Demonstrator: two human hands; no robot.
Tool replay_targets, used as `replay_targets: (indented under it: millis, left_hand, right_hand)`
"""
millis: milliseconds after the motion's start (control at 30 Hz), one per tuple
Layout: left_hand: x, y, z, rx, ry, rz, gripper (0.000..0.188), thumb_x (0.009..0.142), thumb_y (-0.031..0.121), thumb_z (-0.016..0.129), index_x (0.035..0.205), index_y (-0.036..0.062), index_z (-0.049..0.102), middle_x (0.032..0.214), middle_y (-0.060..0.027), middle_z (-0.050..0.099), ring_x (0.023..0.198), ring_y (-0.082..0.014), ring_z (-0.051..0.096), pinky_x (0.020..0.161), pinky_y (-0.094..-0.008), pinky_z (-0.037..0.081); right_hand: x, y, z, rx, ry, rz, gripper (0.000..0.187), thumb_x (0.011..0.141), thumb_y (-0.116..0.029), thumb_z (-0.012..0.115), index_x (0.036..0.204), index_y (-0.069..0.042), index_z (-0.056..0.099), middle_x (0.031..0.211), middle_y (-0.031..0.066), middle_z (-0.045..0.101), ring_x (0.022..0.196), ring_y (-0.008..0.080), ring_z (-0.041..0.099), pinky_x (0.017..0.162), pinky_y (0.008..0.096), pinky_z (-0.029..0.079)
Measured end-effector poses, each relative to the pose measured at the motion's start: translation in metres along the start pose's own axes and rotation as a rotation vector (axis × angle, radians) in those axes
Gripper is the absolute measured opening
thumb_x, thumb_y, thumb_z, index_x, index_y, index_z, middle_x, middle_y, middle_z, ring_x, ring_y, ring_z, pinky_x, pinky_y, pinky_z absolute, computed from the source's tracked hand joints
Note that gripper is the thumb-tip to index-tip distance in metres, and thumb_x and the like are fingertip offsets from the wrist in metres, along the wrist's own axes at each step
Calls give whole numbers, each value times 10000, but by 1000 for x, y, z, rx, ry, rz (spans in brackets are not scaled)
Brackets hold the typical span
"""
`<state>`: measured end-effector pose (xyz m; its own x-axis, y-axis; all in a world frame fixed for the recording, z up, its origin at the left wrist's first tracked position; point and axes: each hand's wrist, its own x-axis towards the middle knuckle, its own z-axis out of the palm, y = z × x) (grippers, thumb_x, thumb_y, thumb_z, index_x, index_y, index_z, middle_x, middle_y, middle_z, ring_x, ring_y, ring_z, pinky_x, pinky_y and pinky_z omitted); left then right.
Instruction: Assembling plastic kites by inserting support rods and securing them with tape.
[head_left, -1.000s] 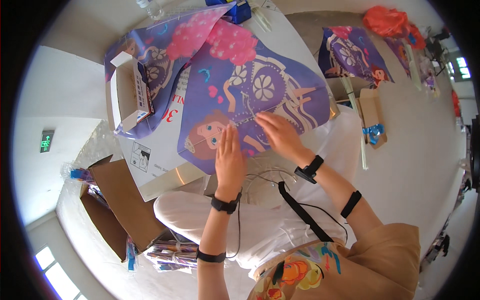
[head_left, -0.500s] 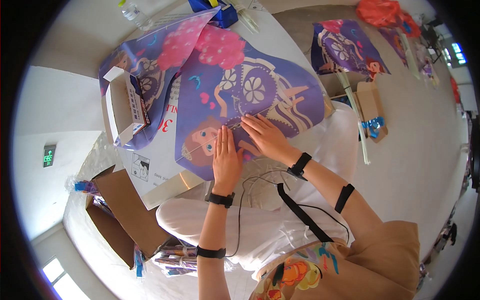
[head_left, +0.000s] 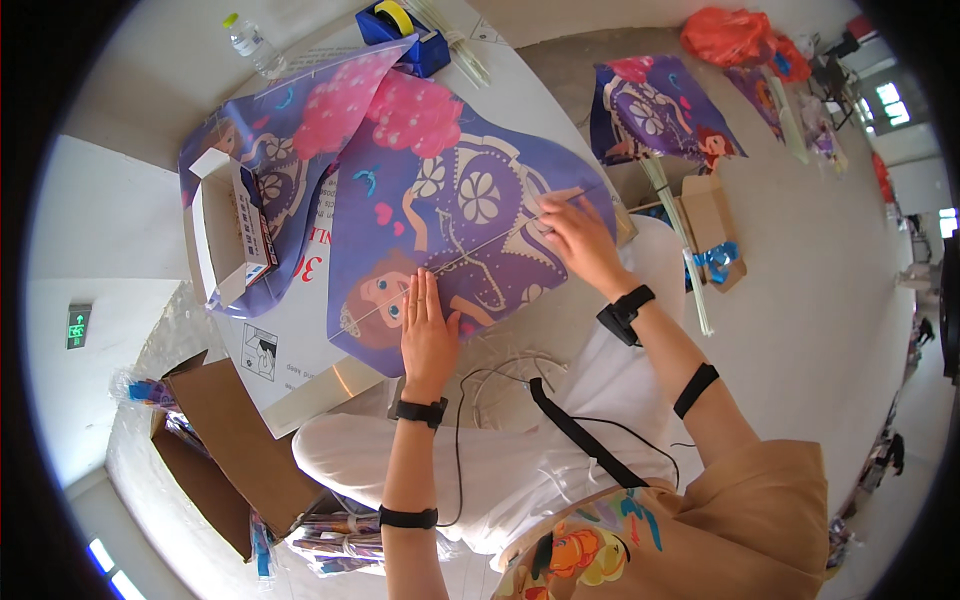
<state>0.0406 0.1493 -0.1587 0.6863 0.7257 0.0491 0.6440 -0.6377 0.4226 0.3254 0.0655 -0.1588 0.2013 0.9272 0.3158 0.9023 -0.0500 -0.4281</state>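
A purple printed sheet with a cartoon princess and pink flowers lies over a white printed board. A thin pale line, perhaps a rod or a crease, runs slantwise across it. My left hand lies flat on the sheet's lower part, fingers stretched, beside the princess's face. Further right, my right hand is at the sheet near the line's far end, its fingers bent together. What they pinch, if anything, is too small to make out. A second purple sheet lies at the left, partly under the first.
A white open box stands on the second sheet. A blue tape dispenser, pale sticks and a bottle are at the back. At the right lie another printed sheet and a carton; a brown carton stands lower left.
My right hand has slid right along the line, away from my left hand, and its fingers have bent. My left hand stays flat on the sheet. The whole view has shifted slightly.
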Motion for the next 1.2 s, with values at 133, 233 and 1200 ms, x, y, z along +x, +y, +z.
replay_targets:
  millis: [133, 233, 1200]
  left_hand:
    - [-3, -3, -3, -41, 15, -31, 723, 867, 163, 624, 1461, -13, 252, 1501, -169, 321, 1413, -295, 271, 1151, -414, 250]
    - [-2, -6, -2, -93, 78, -80, 753, 847, 138, 642, 1468, -4, 240, 1484, -165, 351, 1403, -298, 292, 1142, -421, 265]
    - [-30, -41, -16, 63, 104, -103, 600, 925, 239, 561, 1472, 139, 334, 1543, -119, 265, 1433, -319, 218, 1133, -495, 230]
  right_hand:
    - [0, 15, -3, -23, 17, 83, 193, 821, -68, 658, 990, -124, 585, 1228, 33, 601, 1206, 259, 522, 1053, 519, 323]
    - [0, 19, -3, -51, 21, 82, 206, 802, -69, 676, 978, -116, 580, 1231, 35, 603, 1213, 268, 517, 1053, 521, 322]
    - [4, 12, -4, -196, -73, -8, 371, 815, -32, 662, 1173, -124, 638, 1233, 44, 597, 1147, 246, 545, 1070, 471, 340]
